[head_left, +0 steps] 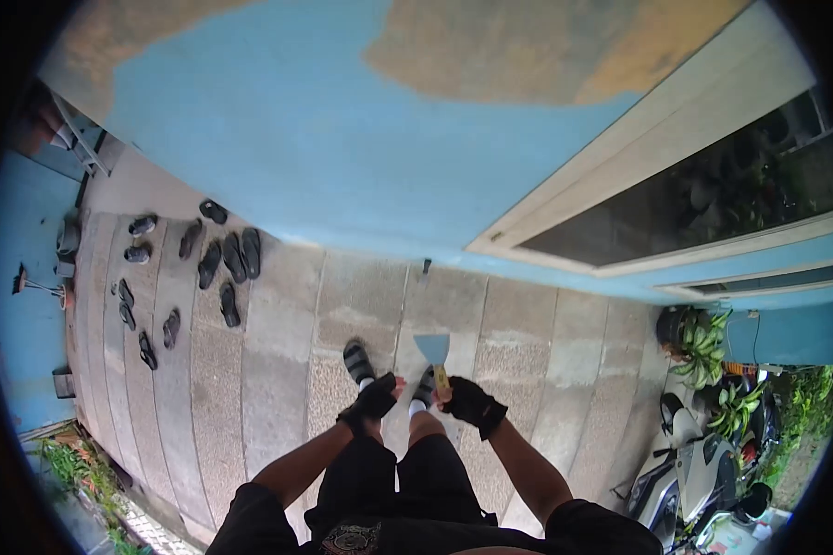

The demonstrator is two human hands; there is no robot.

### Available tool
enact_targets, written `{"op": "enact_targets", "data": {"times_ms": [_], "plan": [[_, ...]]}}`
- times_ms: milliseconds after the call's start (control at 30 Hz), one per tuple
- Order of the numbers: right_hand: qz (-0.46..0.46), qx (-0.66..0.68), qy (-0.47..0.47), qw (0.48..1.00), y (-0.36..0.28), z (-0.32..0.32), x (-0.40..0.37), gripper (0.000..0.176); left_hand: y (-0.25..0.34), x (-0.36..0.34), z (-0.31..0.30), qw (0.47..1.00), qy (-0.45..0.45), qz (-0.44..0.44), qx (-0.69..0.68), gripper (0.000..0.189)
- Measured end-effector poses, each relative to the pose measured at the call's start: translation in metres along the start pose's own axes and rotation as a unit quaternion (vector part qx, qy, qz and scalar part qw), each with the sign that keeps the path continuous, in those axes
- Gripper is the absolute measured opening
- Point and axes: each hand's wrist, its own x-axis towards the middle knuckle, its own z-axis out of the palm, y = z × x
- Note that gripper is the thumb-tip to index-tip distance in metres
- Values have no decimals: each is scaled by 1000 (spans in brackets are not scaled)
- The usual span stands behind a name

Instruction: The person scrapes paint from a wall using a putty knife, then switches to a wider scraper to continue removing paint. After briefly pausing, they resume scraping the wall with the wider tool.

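My right hand [470, 401], in a black fingerless glove, grips the yellow handle of a wide putty scraper [434, 351]. Its blue-smeared blade points toward the blue wall [342, 157] ahead. My left hand [376, 398], also gloved, hovers beside the handle with fingers apart and holds nothing. Both hands are low in front of my black shorts, above my sandalled feet [358, 361] on the pebbled floor.
Several sandals and shoes [222, 264] lie by the wall at the left. A white-framed window [685, 194] is on the right, with potted plants [703, 342] and a parked scooter [703, 472] below it. The upper wall shows bare ochre patches [528, 46].
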Motion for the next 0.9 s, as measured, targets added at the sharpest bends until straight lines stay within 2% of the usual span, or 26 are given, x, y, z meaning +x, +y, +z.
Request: {"op": "enact_targets", "data": {"times_ms": [67, 133, 167, 267, 300, 333, 400, 433, 467, 567, 633, 667, 733, 800, 867, 900], "plan": [[20, 28, -66, 997, -12, 27, -21, 32, 47, -17, -12, 999, 17, 51, -10, 21], [-9, 70, -106, 992, -29, 64, -44, 35, 102, -30, -27, 999, 20, 37, 3, 22], [-51, 19, -108, 993, -37, 82, -57, 39, 106, -32, -27, 995, 47, 88, 2, 21], [-75, -68, -153, 983, -61, 105, -60, 44, 164, -46, -45, 989, 101, 113, -5, 21], [-120, -153, -117, 974, -72, 129, -73, 36, 179, -50, -49, 984, 131, 116, 10, 21], [-127, -157, -122, 972, -84, 146, -80, 36, 189, -52, -53, 983, 135, 124, 15, 21], [-107, -75, -174, 976, -104, 177, -92, 44, 205, -59, -62, 968, 177, 173, -39, 21], [-118, -68, -182, 974, -112, 196, -104, 40, 212, -62, -70, 966, 183, 180, -10, 21], [-121, -72, -184, 973, -118, 208, -109, 40, 219, -64, -79, 965, 186, 184, -9, 21], [-207, -266, -122, 933, -133, 239, -123, 31, 244, -73, -108, 961, 158, 225, 20, 27], [-202, -236, -109, 944, -137, 261, -122, 32, 260, -73, -134, 960, 128, 234, 81, 25], [-190, -203, -94, 956, -137, 271, -122, 33, 264, -73, -147, 960, 124, 237, 81, 25], [-206, -192, -89, 955, -136, 297, -121, 34, 275, -74, -170, 946, 118, 296, 57, 24], [-231, -146, -128, 953, -131, 317, -109, 35, 285, -80, -193, 952, 101, 289, 28, 25], [-242, -139, -113, 954, -123, 342, -96, 34, 288, -84, -215, 930, 111, 350, 32, 25], [-243, -125, -121, 954, -117, 348, -86, 34, 296, -90, -226, 932, 107, 346, 38, 26]]}}
